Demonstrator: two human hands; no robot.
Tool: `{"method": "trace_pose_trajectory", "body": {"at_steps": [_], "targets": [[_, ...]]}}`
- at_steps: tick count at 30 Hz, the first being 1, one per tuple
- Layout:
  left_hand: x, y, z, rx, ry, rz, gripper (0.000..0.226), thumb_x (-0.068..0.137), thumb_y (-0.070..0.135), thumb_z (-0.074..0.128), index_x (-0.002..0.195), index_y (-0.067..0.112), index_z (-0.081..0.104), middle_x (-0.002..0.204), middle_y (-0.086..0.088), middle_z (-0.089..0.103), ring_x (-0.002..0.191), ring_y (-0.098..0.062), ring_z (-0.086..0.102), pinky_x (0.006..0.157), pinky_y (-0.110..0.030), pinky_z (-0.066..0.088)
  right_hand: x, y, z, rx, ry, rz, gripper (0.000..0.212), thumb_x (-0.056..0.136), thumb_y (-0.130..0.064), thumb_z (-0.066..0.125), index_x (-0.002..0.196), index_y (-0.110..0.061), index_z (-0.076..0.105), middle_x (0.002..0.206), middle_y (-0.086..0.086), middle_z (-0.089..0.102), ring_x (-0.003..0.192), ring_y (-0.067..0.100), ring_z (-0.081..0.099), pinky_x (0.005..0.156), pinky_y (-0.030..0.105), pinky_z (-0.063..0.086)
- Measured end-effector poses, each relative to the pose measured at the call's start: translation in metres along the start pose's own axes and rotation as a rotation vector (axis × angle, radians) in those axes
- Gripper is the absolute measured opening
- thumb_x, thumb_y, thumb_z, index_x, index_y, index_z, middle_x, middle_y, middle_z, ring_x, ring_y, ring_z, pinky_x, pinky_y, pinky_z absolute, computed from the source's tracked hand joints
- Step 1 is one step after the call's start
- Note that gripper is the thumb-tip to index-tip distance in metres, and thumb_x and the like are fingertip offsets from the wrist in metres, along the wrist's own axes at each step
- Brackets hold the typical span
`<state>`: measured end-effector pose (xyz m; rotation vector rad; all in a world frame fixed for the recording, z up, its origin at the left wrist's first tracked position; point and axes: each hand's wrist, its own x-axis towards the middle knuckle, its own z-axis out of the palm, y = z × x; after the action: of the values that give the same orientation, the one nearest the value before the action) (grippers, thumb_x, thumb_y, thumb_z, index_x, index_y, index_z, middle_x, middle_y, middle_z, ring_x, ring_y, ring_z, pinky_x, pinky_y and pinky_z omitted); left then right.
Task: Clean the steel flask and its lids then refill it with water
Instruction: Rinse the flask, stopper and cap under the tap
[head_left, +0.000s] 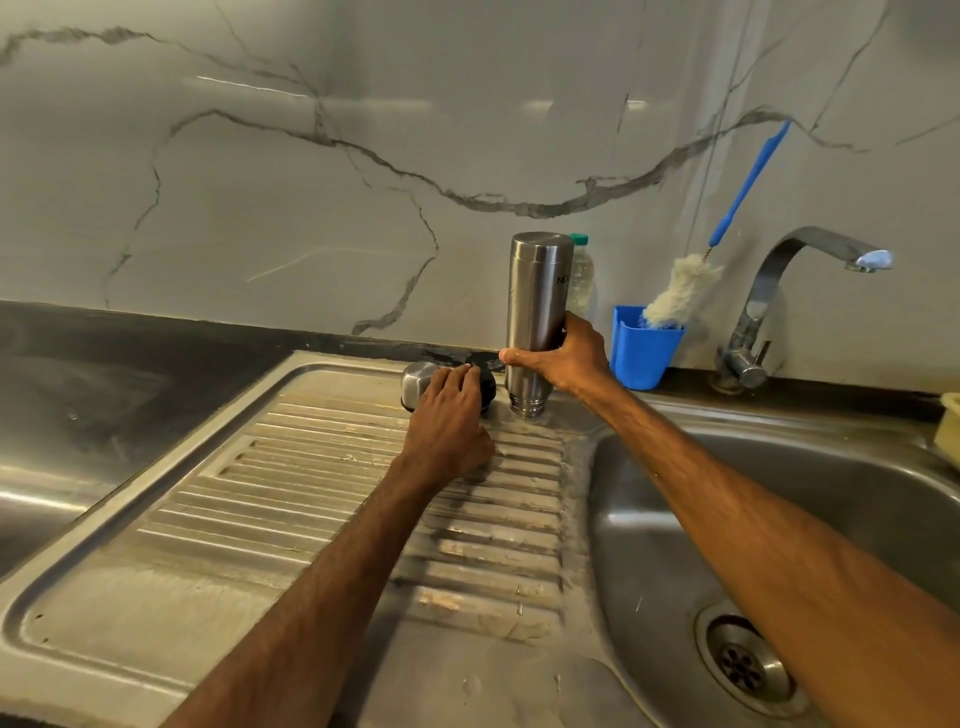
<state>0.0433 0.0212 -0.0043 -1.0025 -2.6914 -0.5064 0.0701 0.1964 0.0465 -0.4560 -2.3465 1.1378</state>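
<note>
— Where is the flask right now?

— I see the steel flask (537, 301) standing upside down, its mouth on the back of the ridged drainboard (311, 493), just left of the sink basin (779, 493). The right hand (566, 358) is wrapped round its lower body, thumb across the near side, fingers curled behind.

— And the lids?

— The steel cap (420, 381) sits on the drainboard left of the flask, with the black inner lid (487, 387) between the two. The left hand (447, 421) lies over both, fingers stretched forward across the black lid, so most of that lid is hidden from me. I cannot tell whether those fingers grip it or only rest on it.

— What else is around?

— A clear plastic bottle (581, 275) with a green cap stands behind the flask, against the marble wall. To the right, a blue holder (644, 353) carries a bottle brush (680, 291) that leans on the wall. The tap (810, 260) curves out over the basin beyond that.
</note>
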Motion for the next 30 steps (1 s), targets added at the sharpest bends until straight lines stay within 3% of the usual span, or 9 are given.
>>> {"method": "trace_pose_trajectory", "body": {"at_steps": [9,14,18,22,25,28,30], "targets": [[0.001,-0.004,0.005,-0.063,-0.017,0.002,0.091,0.092,0.020,0.071,0.161,0.004,0.014,0.169,-0.013,0.016,0.157,-0.029,0.006,0.126,-0.038,0.007,-0.005,-0.001,-0.002,-0.060,-0.047,0.029,0.088,0.065,-0.054,0.087,0.134,-0.013,0.052,0.126,0.008,0.065,0.112,0.024,0.064,0.088,0.028,0.051],[0.004,-0.008,0.009,-0.125,-0.013,-0.003,0.092,0.092,0.018,0.073,0.161,0.003,0.013,0.169,-0.015,0.016,0.157,-0.030,0.006,0.127,-0.040,0.008,-0.017,0.000,-0.013,-0.205,-0.089,0.034,0.074,0.066,-0.070,0.078,0.109,-0.014,0.058,0.098,0.003,0.065,0.092,0.021,0.064,0.077,0.033,0.055],[0.003,-0.008,0.008,-0.149,0.031,0.001,0.088,0.091,0.017,0.072,0.160,0.003,0.019,0.166,-0.014,0.027,0.155,-0.031,0.014,0.126,-0.041,0.014,-0.034,-0.009,-0.032,-0.395,-0.139,0.052,0.047,0.084,-0.056,0.073,0.087,-0.014,0.054,0.078,0.001,0.055,0.069,0.013,0.053,0.056,0.025,0.040],[0.002,-0.005,-0.003,-0.209,0.212,-0.012,0.069,0.087,0.006,0.070,0.149,0.007,0.040,0.149,-0.013,0.050,0.142,-0.030,0.039,0.118,-0.042,0.035,-0.055,-0.026,-0.030,-0.630,-0.141,-0.062,0.024,0.085,-0.033,0.078,0.081,-0.015,0.063,0.077,0.000,0.065,0.072,0.015,0.064,0.068,0.036,0.058],[0.001,-0.005,-0.013,-0.224,0.360,-0.011,0.058,0.083,0.001,0.069,0.138,0.005,0.053,0.134,-0.015,0.062,0.125,-0.030,0.054,0.106,-0.040,0.046,-0.067,-0.049,-0.007,-0.620,-0.141,-0.250,0.005,0.086,-0.018,0.077,0.090,-0.018,0.073,0.085,-0.003,0.070,0.076,0.010,0.066,0.065,0.023,0.053],[-0.002,-0.006,-0.017,-0.212,0.453,-0.013,0.050,0.082,0.000,0.066,0.131,0.004,0.059,0.125,-0.014,0.066,0.116,-0.029,0.059,0.100,-0.038,0.047,-0.064,-0.062,0.018,-0.645,-0.107,-0.404,0.020,0.084,-0.014,0.077,0.103,-0.016,0.070,0.096,0.002,0.070,0.085,0.019,0.067,0.075,0.033,0.058],[-0.001,-0.009,-0.015,-0.192,0.487,-0.025,0.047,0.082,-0.002,0.069,0.127,0.005,0.061,0.121,-0.012,0.068,0.114,-0.028,0.060,0.098,-0.038,0.048,-0.055,-0.063,0.030,-0.708,-0.151,-0.407,0.030,0.084,-0.016,0.078,0.111,-0.013,0.064,0.102,0.006,0.068,0.091,0.024,0.067,0.079,0.038,0.058]]}}
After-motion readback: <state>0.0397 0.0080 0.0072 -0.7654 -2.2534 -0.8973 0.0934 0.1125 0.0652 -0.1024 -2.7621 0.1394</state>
